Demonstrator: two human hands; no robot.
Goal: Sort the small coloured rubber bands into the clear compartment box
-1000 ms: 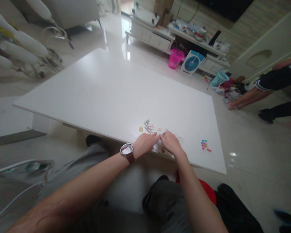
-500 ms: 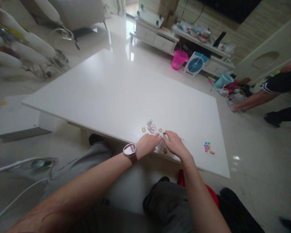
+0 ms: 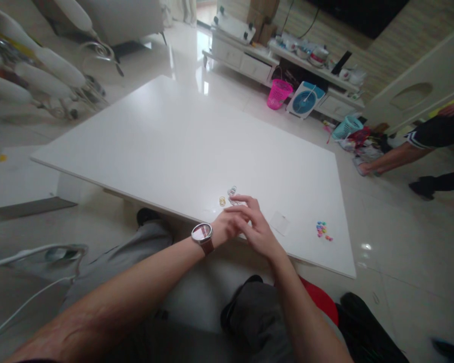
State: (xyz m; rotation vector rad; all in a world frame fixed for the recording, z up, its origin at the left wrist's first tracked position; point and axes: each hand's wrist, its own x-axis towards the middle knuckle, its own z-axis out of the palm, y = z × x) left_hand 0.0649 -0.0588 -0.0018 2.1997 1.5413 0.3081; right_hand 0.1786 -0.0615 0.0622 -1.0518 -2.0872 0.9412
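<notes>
My left hand (image 3: 224, 225) rests by the near table edge, a round watch (image 3: 202, 232) on its wrist; its fingers are mostly hidden behind my right hand. Crossing over it, my right hand (image 3: 258, 228) has its fingers stretched leftward and apart, the fingertips at a small pile of silver-coloured rings (image 3: 232, 190). I see nothing held in it. Several gold-coloured rings (image 3: 222, 201) lie just left of that pile. To the right of my right hand, a clear flat plastic piece (image 3: 280, 223) lies on the table.
The white table (image 3: 166, 136) spreads out ahead. Small colourful pieces (image 3: 321, 229) lie near its right end. A pink basket (image 3: 279, 94), a box fan (image 3: 305, 99) and a teal basket (image 3: 347, 127) stand on the floor beyond. Another person's legs (image 3: 397, 151) show at right.
My right hand has moved left, crossing over my left hand's fingers to the rings. The clear plastic piece now shows to its right. My left hand has barely moved.
</notes>
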